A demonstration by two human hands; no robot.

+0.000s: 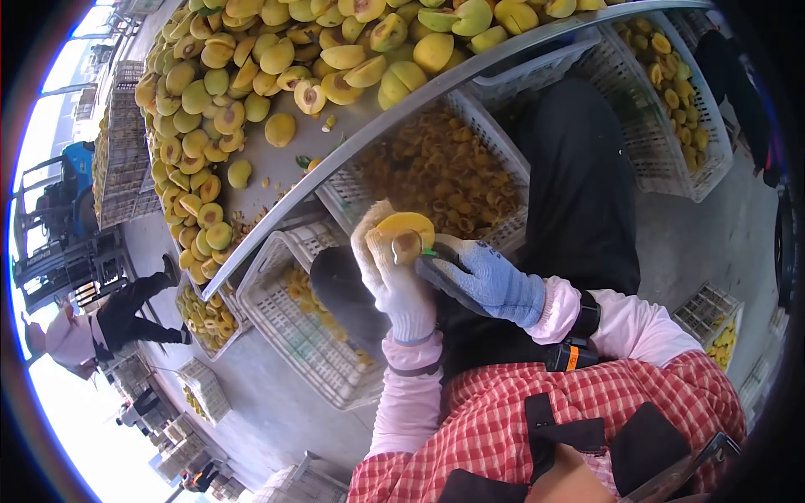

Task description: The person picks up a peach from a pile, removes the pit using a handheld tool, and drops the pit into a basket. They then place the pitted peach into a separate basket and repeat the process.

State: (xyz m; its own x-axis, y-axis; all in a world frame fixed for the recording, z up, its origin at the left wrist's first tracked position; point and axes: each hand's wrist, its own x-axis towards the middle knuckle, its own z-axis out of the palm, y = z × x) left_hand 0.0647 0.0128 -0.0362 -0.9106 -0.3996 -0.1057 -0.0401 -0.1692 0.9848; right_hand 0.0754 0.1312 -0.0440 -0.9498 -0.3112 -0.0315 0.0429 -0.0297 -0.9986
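My left hand (391, 272), in a white knit glove, is closed around a yellow peach half (408, 223) with its cut side and brown pit facing my other hand. In a blue-and-grey coated glove, my right hand (486, 279) grips a small pitting tool (428, 251); a bit of green handle shows, and its curved metal end is at the pit. Most of the handle is hidden by the fingers. Just beyond both hands, between my knees, stands a white crate (501, 151) holding brownish-orange pits or scraps (436, 168).
A metal table (272, 174) piled with halved peaches (277, 54) has a raised rim (470, 71) ahead. Crates stand left (251, 293) and right (713, 126) of my legs. Farther left are another person (109, 323), stacked crates (126, 142) and a blue forklift (80, 168).
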